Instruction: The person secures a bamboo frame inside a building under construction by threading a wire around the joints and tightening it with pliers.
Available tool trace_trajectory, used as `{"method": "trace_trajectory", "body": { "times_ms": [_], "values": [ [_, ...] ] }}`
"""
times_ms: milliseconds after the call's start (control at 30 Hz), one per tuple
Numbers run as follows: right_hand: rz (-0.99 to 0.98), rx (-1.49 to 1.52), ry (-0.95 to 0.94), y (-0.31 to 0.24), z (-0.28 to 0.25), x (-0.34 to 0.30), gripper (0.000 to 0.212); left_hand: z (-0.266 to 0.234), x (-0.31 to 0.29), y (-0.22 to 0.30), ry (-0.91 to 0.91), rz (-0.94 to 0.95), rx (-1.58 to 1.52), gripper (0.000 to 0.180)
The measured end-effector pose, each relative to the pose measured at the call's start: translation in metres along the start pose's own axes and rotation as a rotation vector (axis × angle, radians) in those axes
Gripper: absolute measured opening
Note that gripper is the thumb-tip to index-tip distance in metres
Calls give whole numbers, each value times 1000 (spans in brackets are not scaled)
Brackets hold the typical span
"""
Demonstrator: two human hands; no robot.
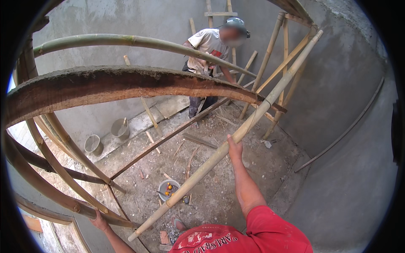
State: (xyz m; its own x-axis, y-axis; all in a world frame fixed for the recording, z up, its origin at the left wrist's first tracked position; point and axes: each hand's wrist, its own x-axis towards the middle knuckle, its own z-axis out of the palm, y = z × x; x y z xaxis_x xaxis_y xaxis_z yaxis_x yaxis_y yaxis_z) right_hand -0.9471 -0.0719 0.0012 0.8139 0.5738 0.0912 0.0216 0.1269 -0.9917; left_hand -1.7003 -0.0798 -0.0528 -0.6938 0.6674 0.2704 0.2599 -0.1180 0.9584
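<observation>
A long, pale bamboo pole (pixel 202 169) is held slantwise above the littered floor (pixel 223 185), its upper end raised near the bamboo frame (pixel 291 63) in the corner. Its middle is gripped by the right hand (pixel 235 148), closed around it with the thumb laid along the side. A darker, curved pole (pixel 77 206) is touched near its end by the left hand (pixel 99 220); the fingers are partly hidden, so how far they are closed cannot be told. The end of a broad, cement-crusted plank (pixel 143 86) is crossed by the long pole. Farther back, a co-worker (pixel 211 46) in a pale shirt is seen, bent beside the plank. Two buckets (pixel 120 129) are set near the wall (pixel 160 21), and orange items are held in a round basin (pixel 162 185) below the long pole.
</observation>
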Motion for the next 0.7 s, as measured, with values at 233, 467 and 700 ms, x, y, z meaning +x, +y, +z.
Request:
{"method": "trace_trajectory", "body": {
  "times_ms": [233,467,700],
  "values": [
    [-10,-26,17,5,2,2,54,-4,1,-6,3,2,23,55],
    [-13,-29,35,9,-1,6,56,-4,0,-5,-30,-49,31,60],
    [-29,-77,41,-3,2,-1,54,1,-2,3,16,-17,87,60]
  ]
}}
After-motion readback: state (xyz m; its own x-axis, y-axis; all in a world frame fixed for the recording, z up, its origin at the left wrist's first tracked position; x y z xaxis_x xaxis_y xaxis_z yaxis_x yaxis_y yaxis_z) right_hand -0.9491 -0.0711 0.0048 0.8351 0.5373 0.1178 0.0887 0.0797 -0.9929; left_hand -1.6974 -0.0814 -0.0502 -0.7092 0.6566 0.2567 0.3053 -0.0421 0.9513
